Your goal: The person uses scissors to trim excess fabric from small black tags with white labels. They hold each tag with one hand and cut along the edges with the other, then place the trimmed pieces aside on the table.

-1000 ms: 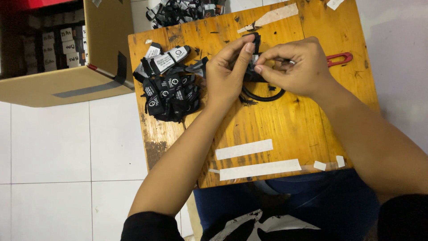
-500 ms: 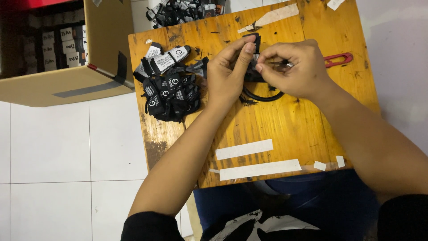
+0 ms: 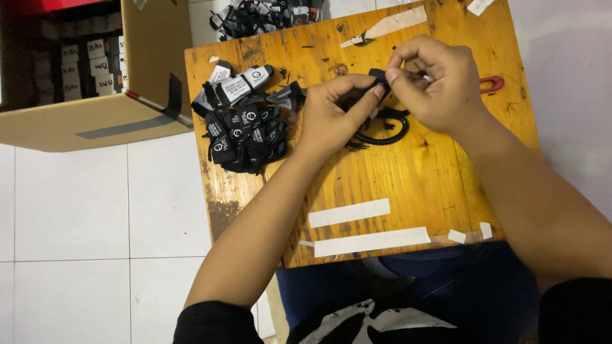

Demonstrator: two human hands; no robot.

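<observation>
Over a small wooden table, my left hand and my right hand meet on a small black label piece, pinched between their fingertips. A loop of black cord lies on the wood just below the hands. A pile of black woven labels with white print rests at the table's left side, close to my left hand. A red-handled tool pokes out behind my right hand.
An open cardboard box with stacked packets stands on the white tile floor to the left. More black labels lie beyond the table's far edge. White tape strips are stuck near the table's front edge.
Both hands keep working the small black piece in the same spot; the fingers have shifted only slightly. Nothing else has moved.
</observation>
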